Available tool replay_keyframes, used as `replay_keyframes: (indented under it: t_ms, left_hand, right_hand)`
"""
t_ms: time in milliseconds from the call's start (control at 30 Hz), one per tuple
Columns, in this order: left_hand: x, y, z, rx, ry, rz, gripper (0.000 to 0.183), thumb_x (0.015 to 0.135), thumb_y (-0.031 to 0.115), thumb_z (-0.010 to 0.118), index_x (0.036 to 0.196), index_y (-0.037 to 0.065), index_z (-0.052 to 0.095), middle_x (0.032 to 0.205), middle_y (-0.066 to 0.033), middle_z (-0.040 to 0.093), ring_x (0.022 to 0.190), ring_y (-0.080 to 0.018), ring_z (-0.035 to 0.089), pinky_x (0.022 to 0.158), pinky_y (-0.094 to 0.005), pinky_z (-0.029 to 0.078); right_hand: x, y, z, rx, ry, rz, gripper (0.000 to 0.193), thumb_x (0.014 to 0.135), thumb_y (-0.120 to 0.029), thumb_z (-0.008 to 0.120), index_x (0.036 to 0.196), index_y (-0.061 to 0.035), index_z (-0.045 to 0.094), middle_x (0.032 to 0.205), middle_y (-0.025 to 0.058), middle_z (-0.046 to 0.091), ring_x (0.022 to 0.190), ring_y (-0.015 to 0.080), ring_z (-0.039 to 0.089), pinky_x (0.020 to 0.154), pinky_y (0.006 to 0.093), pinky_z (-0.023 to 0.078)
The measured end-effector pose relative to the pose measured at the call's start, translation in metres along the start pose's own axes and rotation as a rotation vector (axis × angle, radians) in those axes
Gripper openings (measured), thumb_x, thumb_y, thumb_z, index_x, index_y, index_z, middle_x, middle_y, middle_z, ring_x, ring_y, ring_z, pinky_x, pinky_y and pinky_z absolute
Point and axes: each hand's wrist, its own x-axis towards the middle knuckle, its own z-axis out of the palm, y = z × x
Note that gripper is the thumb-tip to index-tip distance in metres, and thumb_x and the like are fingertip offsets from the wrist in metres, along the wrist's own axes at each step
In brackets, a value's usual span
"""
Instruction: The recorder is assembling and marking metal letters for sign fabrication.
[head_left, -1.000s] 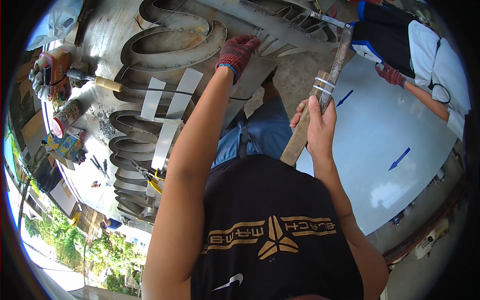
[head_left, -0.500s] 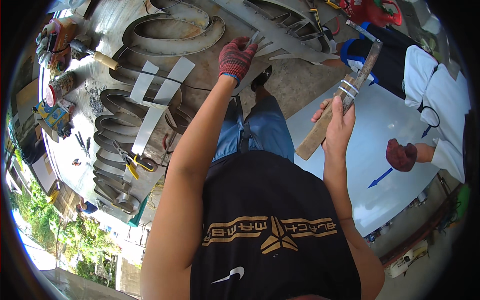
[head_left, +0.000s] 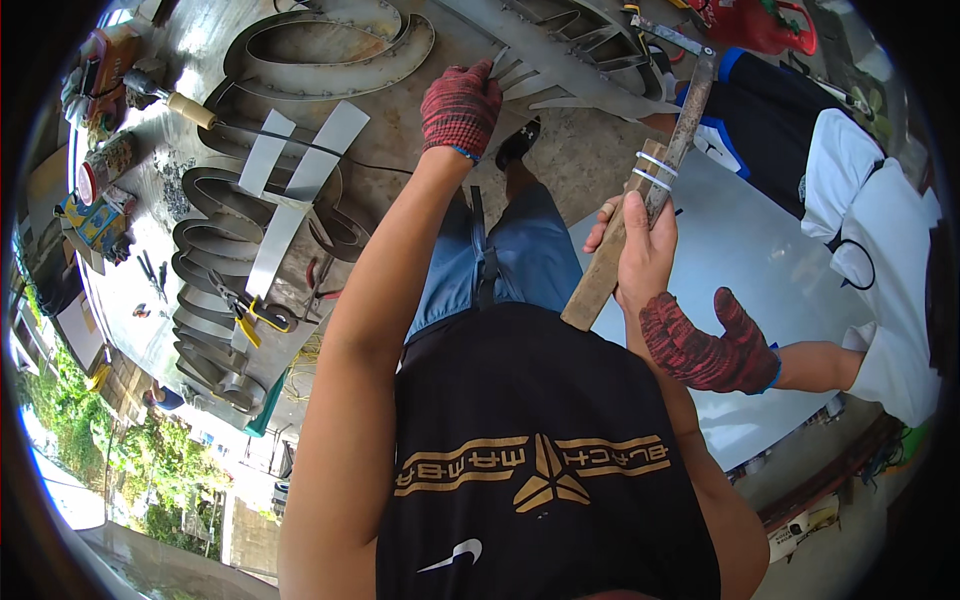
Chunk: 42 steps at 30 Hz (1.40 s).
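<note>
My left hand (head_left: 462, 108), in a red and black knitted glove, is closed, its fingertips on the end of a thin grey metal strip (head_left: 499, 62). That strip is among several narrow fins on a sheet-metal shape; the glove hides the exact grip. My bare right hand (head_left: 648, 245) is wrapped around the wooden handle (head_left: 603, 276) of a long tool. White ties bind the wood to a worn metal bar (head_left: 690, 115), which has a crosspiece at its far end. A co-worker's gloved hand (head_left: 705, 345), fingers spread, overlaps my right forearm in view.
Curved sheet-metal forms (head_left: 330, 60) cover the left worktable, along with flat metal strips (head_left: 285, 230), yellow-handled pliers (head_left: 250, 312) and a wooden-handled tool (head_left: 190, 108) trailing a cable. A pale sheet (head_left: 760, 240) lies at right, beside the co-worker in white (head_left: 880, 270). A red tank (head_left: 750, 25) stands beyond.
The co-worker's gloved hand has come left toward my right forearm and opened. My right hand and its tool have shifted left and slightly down in view. My left hand stays at the fins.
</note>
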Motion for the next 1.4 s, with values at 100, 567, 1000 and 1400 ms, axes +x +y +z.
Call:
replay_keyframes:
  t_ms: [100, 567, 1000, 1400]
  left_hand:
    - [0.003, -0.004, -0.001, 0.042, -0.024, 0.024, 0.040, 0.097, 0.033, 0.058, 0.132, 0.017, 0.068, 0.113, -0.0186, 0.070, 0.105, -0.0385, 0.067, 0.091, -0.0491, 0.053]
    - [0.010, -0.014, 0.007, 0.112, 0.037, 0.187, 0.034, 0.097, 0.028, 0.057, 0.125, 0.014, 0.070, 0.104, -0.0192, 0.071, 0.096, -0.0404, 0.068, 0.084, -0.0505, 0.055]
    - [0.005, -0.004, 0.003, 0.022, 0.061, 0.101, 0.027, 0.094, 0.030, 0.062, 0.112, 0.011, 0.070, 0.106, -0.0199, 0.069, 0.098, -0.0412, 0.067, 0.085, -0.0519, 0.055]
    - [-0.014, 0.001, -0.008, -0.063, 0.036, -0.081, 0.046, 0.093, 0.041, 0.066, 0.126, 0.008, 0.069, 0.120, -0.0217, 0.067, 0.112, -0.0404, 0.064, 0.098, -0.0474, 0.052]
  right_hand:
    - [0.002, 0.009, -0.003, 0.036, -0.020, -0.033, 0.025, 0.109, -0.023, 0.052, 0.120, -0.0022, 0.044, 0.086, 0.0101, 0.062, 0.059, 0.0166, 0.064, 0.056, 0.0334, 0.058]
    - [-0.019, 0.059, 0.028, 0.077, -0.147, 0.102, 0.025, 0.107, -0.021, 0.056, 0.109, 0.0006, 0.045, 0.081, 0.0114, 0.063, 0.057, 0.0165, 0.066, 0.051, 0.0322, 0.057]
    - [-0.018, 0.043, 0.018, 0.149, -0.016, -0.091, 0.026, 0.110, -0.023, 0.049, 0.126, -0.0017, 0.048, 0.094, 0.0110, 0.061, 0.071, 0.0160, 0.062, 0.064, 0.0328, 0.056]
    - [0.054, 0.008, -0.049, 0.496, -0.081, -0.112, 0.049, 0.104, -0.043, 0.059, 0.141, -0.0129, 0.049, 0.121, 0.0065, 0.057, 0.107, 0.0213, 0.055, 0.094, 0.0423, 0.048]
